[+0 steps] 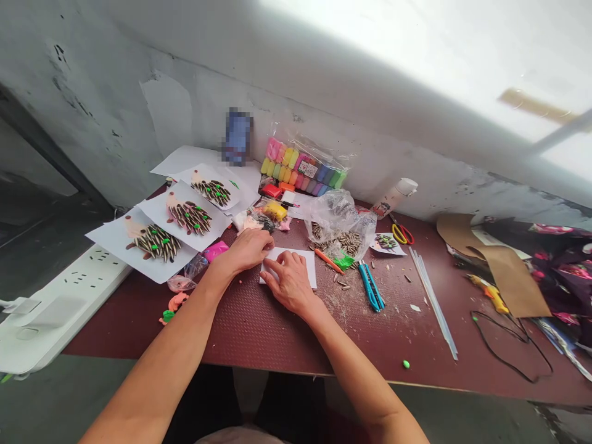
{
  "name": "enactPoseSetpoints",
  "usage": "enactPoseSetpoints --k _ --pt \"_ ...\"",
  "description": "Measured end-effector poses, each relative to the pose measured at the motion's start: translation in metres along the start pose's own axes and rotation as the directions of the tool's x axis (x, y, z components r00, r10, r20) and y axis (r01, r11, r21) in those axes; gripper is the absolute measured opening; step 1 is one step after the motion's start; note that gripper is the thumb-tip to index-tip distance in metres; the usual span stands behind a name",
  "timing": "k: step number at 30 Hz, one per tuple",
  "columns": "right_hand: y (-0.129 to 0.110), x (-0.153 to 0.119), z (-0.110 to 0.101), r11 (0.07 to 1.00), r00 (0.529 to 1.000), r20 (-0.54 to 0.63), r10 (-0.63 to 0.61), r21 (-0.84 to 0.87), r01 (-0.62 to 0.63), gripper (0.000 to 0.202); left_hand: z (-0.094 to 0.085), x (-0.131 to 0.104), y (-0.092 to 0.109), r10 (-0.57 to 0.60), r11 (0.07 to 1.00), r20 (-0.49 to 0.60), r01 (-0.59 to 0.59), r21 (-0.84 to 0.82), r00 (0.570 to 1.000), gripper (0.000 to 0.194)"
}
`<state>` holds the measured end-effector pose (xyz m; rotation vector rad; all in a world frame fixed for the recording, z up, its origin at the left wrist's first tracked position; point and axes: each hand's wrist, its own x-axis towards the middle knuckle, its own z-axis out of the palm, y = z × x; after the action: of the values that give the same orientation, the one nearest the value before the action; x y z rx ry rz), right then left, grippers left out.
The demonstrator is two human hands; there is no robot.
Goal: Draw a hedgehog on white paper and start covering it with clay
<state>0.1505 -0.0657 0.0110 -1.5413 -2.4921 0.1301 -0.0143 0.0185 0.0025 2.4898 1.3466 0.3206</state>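
Note:
A small sheet of white paper (306,259) lies on the dark red table in front of me. My right hand (289,280) rests on it with its fingers apart, the fingertips pressing on the sheet. At the paper's upper left edge is my left hand (252,248), its fingers bent together; whatever they hold, if anything, is hidden. Just beyond it sits a clump of pale clay in plastic wrap (247,220) beside a yellow clay pack (276,211). To the right, sunflower seeds (345,243) spill from a clear plastic bag (340,213), with an orange clay tool (329,261) next to them.
Several white cards with seed hedgehogs (160,242) lie at left by a white power strip (65,302). Coloured clay packs (303,166) lean on the wall. Rightward are a teal cutter (370,288), scissors (402,233), a bottle (394,197), glue sticks (433,302) and a glue gun (493,295).

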Motion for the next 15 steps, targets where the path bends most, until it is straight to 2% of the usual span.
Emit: enactPoseSetpoints --k 6,10,15 --pt "0.003 0.0 0.002 0.999 0.999 -0.05 -0.018 0.048 0.02 0.031 0.002 0.0 -0.003 -0.003 1.0 -0.009 0.003 -0.03 1.0 0.021" --pt "0.009 -0.003 0.002 0.995 0.993 -0.115 0.034 0.098 -0.022 0.029 0.004 0.0 -0.005 0.0 1.0 -0.022 0.0 -0.024 1.0 0.02" --pt "0.012 -0.007 0.003 0.991 0.995 -0.087 0.047 0.126 -0.036 0.027 0.004 0.001 -0.005 -0.002 1.0 -0.003 0.002 -0.018 1.0 0.02"
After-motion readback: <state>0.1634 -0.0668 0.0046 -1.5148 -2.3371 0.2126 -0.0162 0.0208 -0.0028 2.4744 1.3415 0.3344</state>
